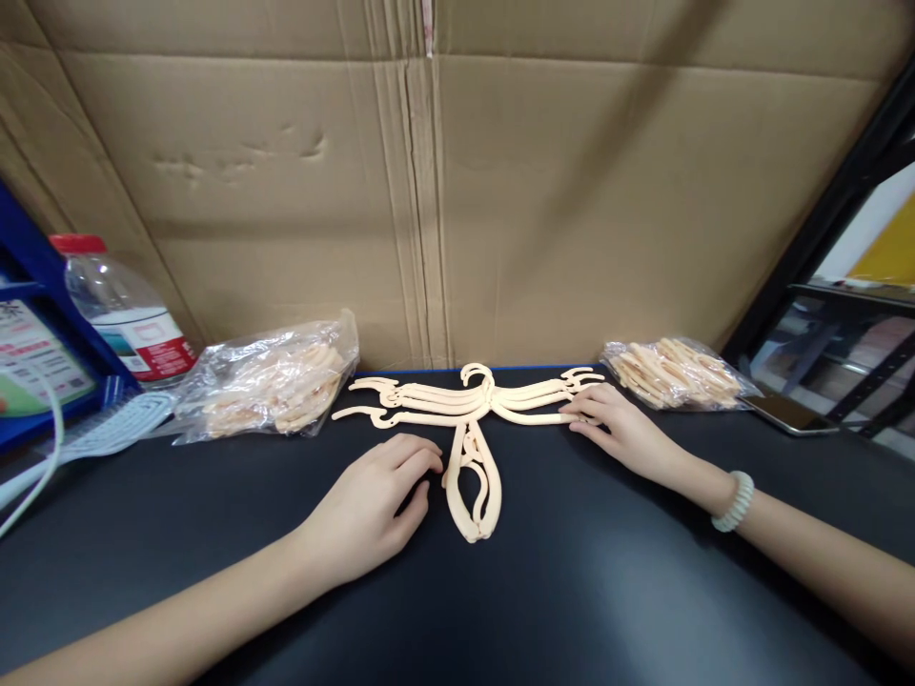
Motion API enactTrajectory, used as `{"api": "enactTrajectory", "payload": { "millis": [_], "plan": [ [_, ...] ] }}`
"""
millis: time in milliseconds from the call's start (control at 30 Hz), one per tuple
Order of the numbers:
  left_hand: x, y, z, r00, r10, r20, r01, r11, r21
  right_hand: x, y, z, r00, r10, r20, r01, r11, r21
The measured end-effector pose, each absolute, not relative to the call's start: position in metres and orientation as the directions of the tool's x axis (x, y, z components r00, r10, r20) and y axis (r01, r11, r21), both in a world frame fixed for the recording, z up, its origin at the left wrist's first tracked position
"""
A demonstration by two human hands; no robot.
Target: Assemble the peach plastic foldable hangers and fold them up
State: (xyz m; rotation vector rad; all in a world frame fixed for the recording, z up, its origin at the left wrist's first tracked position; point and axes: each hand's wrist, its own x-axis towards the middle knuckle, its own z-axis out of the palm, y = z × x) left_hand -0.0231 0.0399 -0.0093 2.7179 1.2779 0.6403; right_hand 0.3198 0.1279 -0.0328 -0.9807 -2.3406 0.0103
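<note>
Cream folding clothes hangers (443, 405) lie spread out in an overlapping stack on the black table, hooks toward the cardboard. Below them, a folded clothes hanger (493, 481) lies with its arms together in a narrow loop. My left hand (386, 500) rests left of the folded hanger, fingers loosely curved and thumb apart; its fingertips are close to the hanger's left edge, and I see nothing held. My right hand (629, 429) pinches the right arm end of the nearest spread hanger between thumb and fingers. The fingers partly hide that end.
Clear plastic bags of hanger parts lie on the left (278, 381) and right (676, 372). A red-capped bottle (121, 305), a pale blue brush (132, 424) and a white cable (53, 448) are at left. A phone (790, 413) lies at right. Cardboard (536, 191) stands behind.
</note>
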Motion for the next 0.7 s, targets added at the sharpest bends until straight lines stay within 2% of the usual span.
{"api": "enactTrajectory", "payload": {
  "millis": [433,567,700],
  "plan": [
    [-0.0242,0.0368,-0.0070,0.532,0.769,0.355,0.722,-0.630,0.285,0.3143,0.1219,-0.0295,-0.405,0.733,0.547,0.653,0.650,-0.388],
    [-0.0290,0.0374,-0.0089,0.475,0.761,0.442,0.708,-0.629,0.322,0.3159,0.1238,-0.0287,-0.309,0.732,0.607,0.666,0.622,-0.412],
    [-0.0303,0.0362,-0.0116,0.402,0.749,0.526,0.649,-0.638,0.414,0.3173,0.1260,-0.0279,-0.211,0.712,0.670,0.657,0.611,-0.442]
  ]
}}
